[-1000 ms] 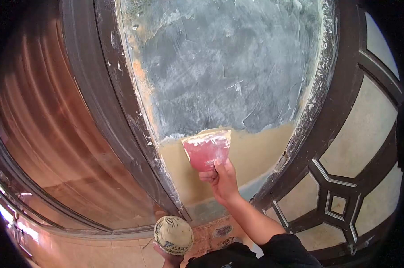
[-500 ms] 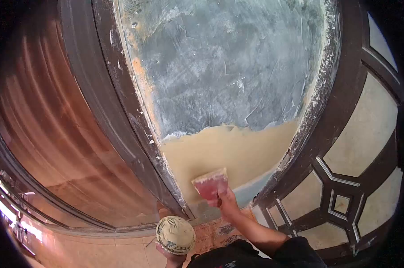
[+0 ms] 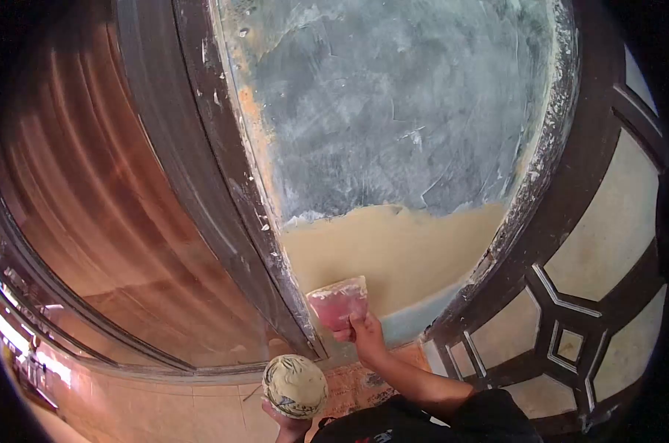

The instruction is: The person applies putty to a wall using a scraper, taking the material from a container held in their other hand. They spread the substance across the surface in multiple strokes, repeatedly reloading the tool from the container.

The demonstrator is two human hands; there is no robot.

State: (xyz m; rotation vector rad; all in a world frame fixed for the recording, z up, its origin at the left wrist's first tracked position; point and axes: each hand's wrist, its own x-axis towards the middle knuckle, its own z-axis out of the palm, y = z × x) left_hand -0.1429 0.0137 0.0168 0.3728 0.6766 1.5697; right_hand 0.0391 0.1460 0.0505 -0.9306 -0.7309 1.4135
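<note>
We're facing a grey wall (image 3: 393,111) w/ a tan putty band (image 3: 393,251) low down. Our right hand (image 3: 365,334) is gripping a red scraper (image 3: 338,303), pressing it onto the putty btm-left. Our left hand (image 3: 288,427) is clasping a putty-smeared tub (image 3: 295,385) below.

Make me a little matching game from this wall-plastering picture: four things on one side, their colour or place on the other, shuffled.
Things:
1. scraper
2. round tub
3. upper wall
4. fresh coat

Descriptions:
A. grey-blue, streaked
B. pink blade, in the right hand
C. tan band low on the wall
D. putty-smeared, held up by the left hand

Pairs: 1-B, 2-D, 3-A, 4-C
</note>
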